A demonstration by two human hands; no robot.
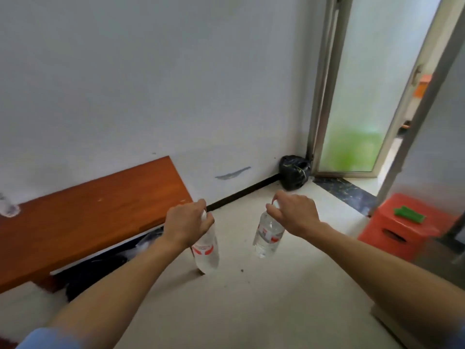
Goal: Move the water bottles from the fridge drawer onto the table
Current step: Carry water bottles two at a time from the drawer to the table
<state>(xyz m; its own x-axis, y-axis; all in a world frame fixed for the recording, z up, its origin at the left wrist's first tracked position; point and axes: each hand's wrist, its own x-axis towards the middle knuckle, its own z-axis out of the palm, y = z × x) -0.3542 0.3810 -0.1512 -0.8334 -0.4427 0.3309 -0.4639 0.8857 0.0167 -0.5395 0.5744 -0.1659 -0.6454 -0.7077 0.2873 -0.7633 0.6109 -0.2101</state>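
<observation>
Two bottles are hanging in the air over the pale floor [251, 311], one in each hand, both gripped at the neck from above. The left hand [187, 224] is closing its fingers round the top of the left bottle [206, 250], which is dangling just off the table's right end, tilted a little, its red-and-white label facing the camera. The right hand [293, 214] is pinching the cap end of the right bottle [268, 234] between thumb and fingertips; this bottle is hanging well clear of the table [88, 210], over open floor, and is apart from the left one. Both look clear, with water inside. The table is running along the white wall [151, 84], its wooden top showing bare in the middle. At its far left edge something clear and blurred [7, 207] is standing; I cannot tell what it is. A dark heap is lying under the table. A black bag [294, 176] is sitting in the corner by the glass door [364, 96]. An orange stool [400, 227] with a green thing [409, 214] on top is standing at the right. Blue sleeves are showing at the bottom corners.
</observation>
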